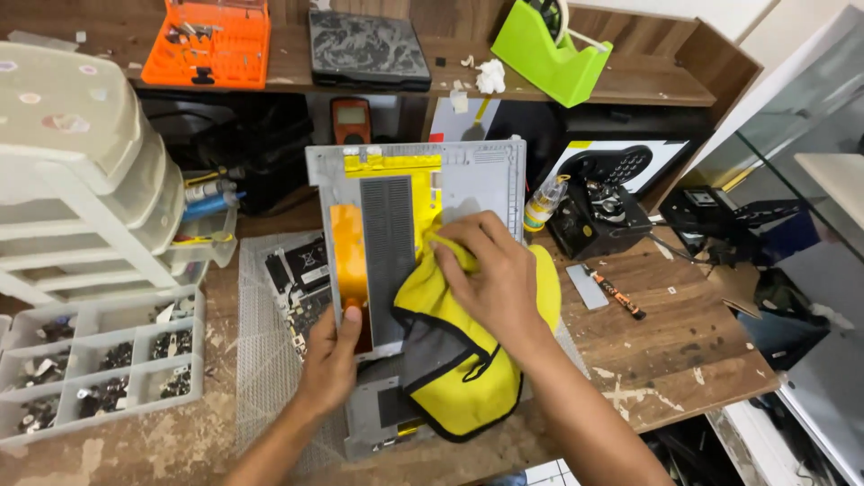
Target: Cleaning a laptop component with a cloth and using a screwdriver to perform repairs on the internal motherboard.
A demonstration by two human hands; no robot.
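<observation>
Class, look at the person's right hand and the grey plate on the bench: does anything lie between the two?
Yes. A yellow cloth lies between the right hand and the grey plate, pressed under the fingers near the plate's middle. The left hand touches the plate's lower left directly, thumb on its orange strip.

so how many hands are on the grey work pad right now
2. The left hand presses on the pad's lower left, by the orange strip. The right hand presses a yellow microfibre cloth against the flat grey work pad at centre right. No others show.
</observation>
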